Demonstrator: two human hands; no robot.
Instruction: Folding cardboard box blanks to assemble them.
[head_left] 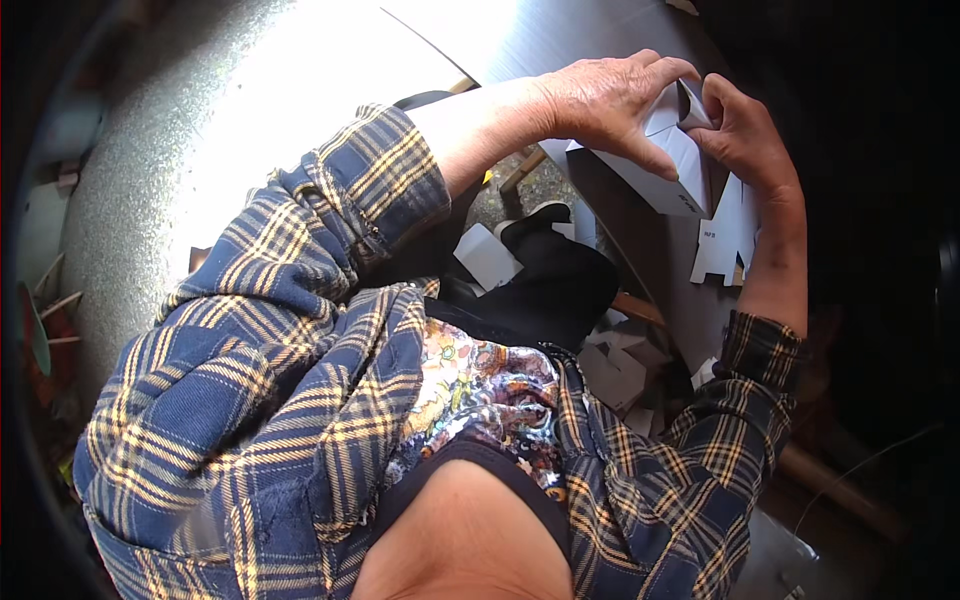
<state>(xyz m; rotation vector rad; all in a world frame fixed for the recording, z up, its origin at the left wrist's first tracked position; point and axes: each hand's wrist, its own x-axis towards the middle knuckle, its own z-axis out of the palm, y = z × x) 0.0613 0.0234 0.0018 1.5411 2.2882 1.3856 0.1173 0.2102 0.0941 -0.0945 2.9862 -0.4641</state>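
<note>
A small white carton (655,182), with dark print near one edge, is held between both hands over the table. My left hand (612,105) grips it from the left, with the thumb along its side and the fingers bent over the top. On the right, my right hand (745,135) pinches a curled white flap (692,104) at the carton's open end. A flat white carton blank (722,240) with notched edges lies beneath my right wrist. The carton's far side is hidden by my fingers.
The grey table (625,215) curves along beneath the hands. Several white carton pieces (615,370) are heaped below its edge, near my lap. Another white piece (487,257) lies beside my dark trouser leg. Bright sunlit ground (140,200) spreads to the left.
</note>
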